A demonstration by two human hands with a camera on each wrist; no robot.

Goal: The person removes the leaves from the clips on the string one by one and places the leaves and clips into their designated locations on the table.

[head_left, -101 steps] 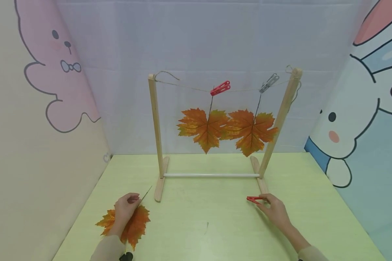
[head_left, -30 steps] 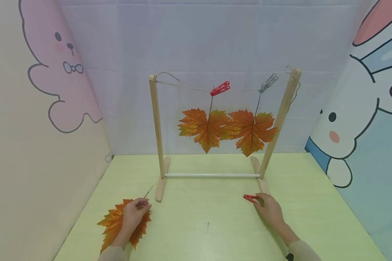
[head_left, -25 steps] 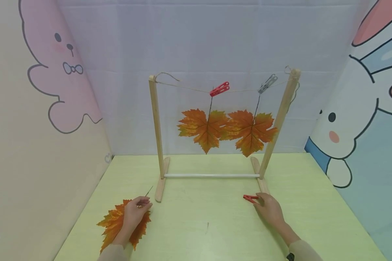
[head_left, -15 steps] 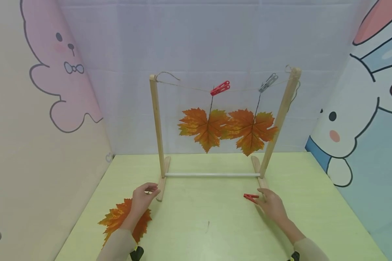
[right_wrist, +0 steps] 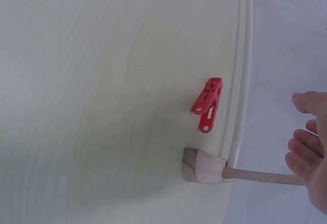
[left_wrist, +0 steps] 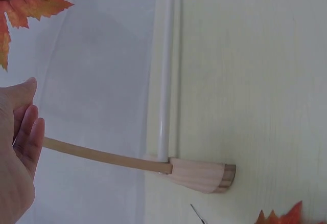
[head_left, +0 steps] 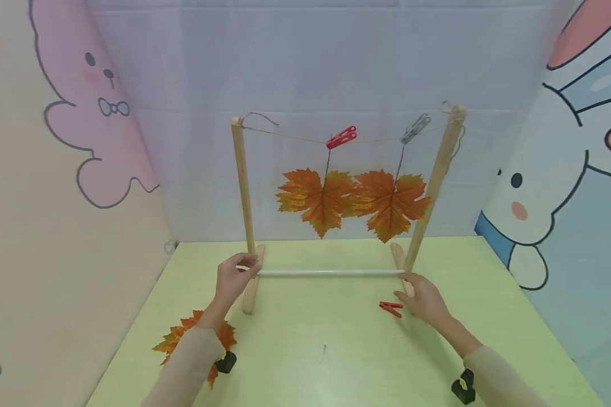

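My left hand (head_left: pixel 233 277), fingers loosely curled and holding nothing, is by the lower left post (head_left: pixel 243 192) of a wooden rack. My right hand (head_left: pixel 422 297) hovers near the foot of the right post (head_left: pixel 440 169), its fingers relaxed. Just left of it a red clothespin (head_left: pixel 390 308) lies on the table; the right wrist view shows this clothespin (right_wrist: pixel 209 104) apart from the fingers. An orange artificial maple leaf (head_left: pixel 177 339) rests on the table at left, partly hidden under my left forearm. Its stem tip (left_wrist: pixel 198 213) shows in the left wrist view.
A twine line (head_left: pixel 290 135) spans the posts. From it hang two orange leaves, one (head_left: pixel 315 198) by a red clothespin (head_left: pixel 341 137), the other (head_left: pixel 392 203) by a grey clothespin (head_left: pixel 415 129). A white rod (head_left: pixel 331 273) joins the rack's feet. Cloth (head_left: pixel 305 56) stands behind.
The right hand has let go of the red clothespin, leaving it on the table, and moved up. My left hand has released the leaf's stem and moved forward and right to the left post.
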